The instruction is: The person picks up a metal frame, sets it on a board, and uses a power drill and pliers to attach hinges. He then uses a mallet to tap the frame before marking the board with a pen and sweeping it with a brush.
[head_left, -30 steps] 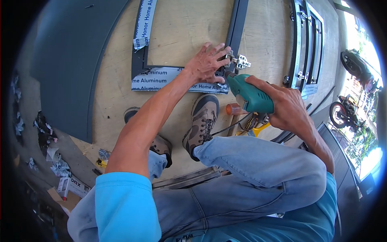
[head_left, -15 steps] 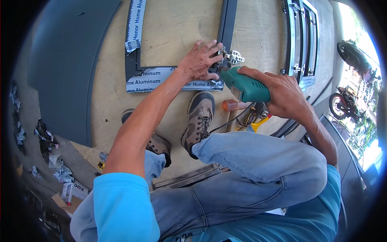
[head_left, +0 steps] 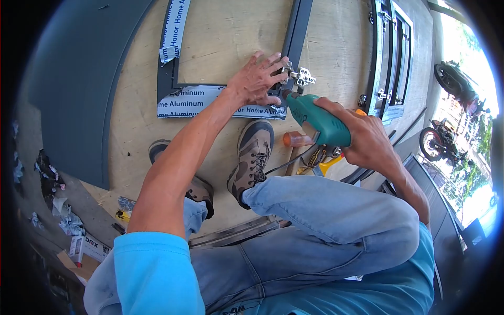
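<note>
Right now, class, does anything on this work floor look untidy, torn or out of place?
Yes. The printed protective film on the dark metal frame is torn and peeling at its left strip. Crumpled scraps and a small box lie scattered at the plywood's lower left edge. The drill and hinge look normal.

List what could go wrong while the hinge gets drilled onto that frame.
The left hand presses beside the silver metal hinge, right by the tip of the green electric drill in the right hand; a slip could hit fingers. The dark aluminium frame lies unclamped and might shift.
</note>
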`<state>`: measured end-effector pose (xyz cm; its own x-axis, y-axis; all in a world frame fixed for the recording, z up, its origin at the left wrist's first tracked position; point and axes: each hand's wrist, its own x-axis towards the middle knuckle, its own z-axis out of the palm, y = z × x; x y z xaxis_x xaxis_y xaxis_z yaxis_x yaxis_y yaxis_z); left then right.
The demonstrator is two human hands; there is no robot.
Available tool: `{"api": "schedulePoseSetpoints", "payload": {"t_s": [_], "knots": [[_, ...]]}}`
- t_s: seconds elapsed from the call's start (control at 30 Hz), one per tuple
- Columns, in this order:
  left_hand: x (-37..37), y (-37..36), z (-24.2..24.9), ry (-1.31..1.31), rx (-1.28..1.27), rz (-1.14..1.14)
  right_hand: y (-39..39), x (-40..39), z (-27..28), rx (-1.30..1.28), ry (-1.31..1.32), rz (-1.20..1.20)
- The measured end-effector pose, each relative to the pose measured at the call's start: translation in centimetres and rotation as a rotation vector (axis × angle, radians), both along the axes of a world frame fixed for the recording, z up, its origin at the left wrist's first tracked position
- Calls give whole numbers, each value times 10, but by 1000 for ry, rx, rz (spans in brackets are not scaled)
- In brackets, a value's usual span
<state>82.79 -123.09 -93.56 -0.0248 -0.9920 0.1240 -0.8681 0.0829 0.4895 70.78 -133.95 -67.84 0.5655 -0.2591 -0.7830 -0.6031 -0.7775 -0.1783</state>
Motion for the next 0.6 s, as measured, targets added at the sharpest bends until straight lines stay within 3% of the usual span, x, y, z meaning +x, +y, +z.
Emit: {"api": "schedulePoseSetpoints", "payload": {"t_s": [0.07, 0.2, 0.27, 0.33, 0.43, 0.53, 0.6], "knots": [[1, -1, 1, -2, 0, -2, 2, 17, 2, -52, 173, 259], [1, -1, 3, 3, 4, -5, -21, 29, -4, -13, 147, 46], [1, 0, 3, 4, 1, 3, -44, 0, -17, 99, -168, -154], [1, 0, 2, 11, 1, 8, -36, -19, -18, 117, -219, -157], [1, 0, 1, 42, -7, 5, -7, -18, -5, -62, 17, 143], [-1, -1, 4, -3, 9, -29, 0, 10, 1, -74, 169, 197], [2, -1, 7, -7, 17, -19, -13, 3, -7, -40, 26, 70]]}}
